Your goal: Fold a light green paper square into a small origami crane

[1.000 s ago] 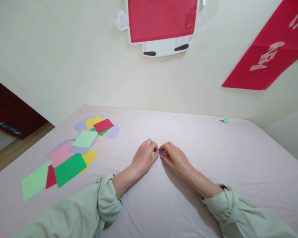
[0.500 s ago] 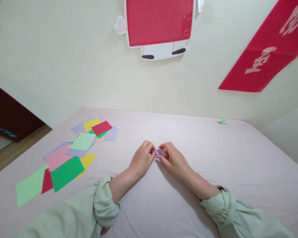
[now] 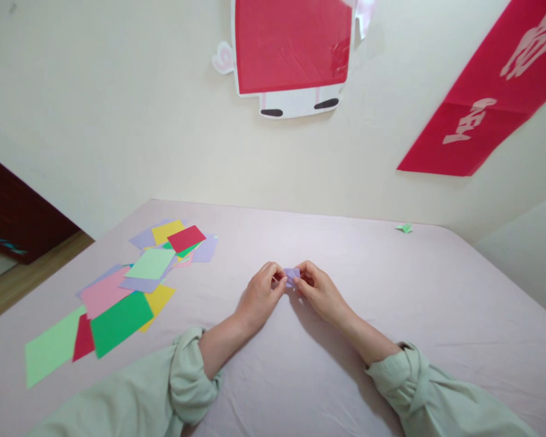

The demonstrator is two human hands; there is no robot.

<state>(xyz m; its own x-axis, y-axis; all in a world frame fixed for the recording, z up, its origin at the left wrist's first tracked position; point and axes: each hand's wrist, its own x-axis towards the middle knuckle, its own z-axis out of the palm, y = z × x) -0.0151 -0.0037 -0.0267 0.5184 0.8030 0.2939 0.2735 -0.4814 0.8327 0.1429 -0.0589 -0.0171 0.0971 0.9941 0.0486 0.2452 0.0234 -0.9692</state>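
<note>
A small folded piece of purple paper [image 3: 292, 276] is pinched between my two hands over the middle of the table. My left hand [image 3: 264, 289] grips its left edge between thumb and fingertips. From the other side my right hand [image 3: 319, 289] holds the paper the same way, its thumb lying across the front. Fold lines show on the paper, but its exact shape is partly covered by my fingers.
Coloured paper sheets [image 3: 122, 320] lie overlapping on the left of the cloth-covered table [image 3: 273, 388]. A small folded green paper [image 3: 404, 228] rests at the far right edge. Behind the table rises a wall [image 3: 186, 152] with red decorations [image 3: 293, 45].
My right thumb and fingers have closed on the right side of the purple paper, and more of its face now shows. The view has tilted slightly upward.
</note>
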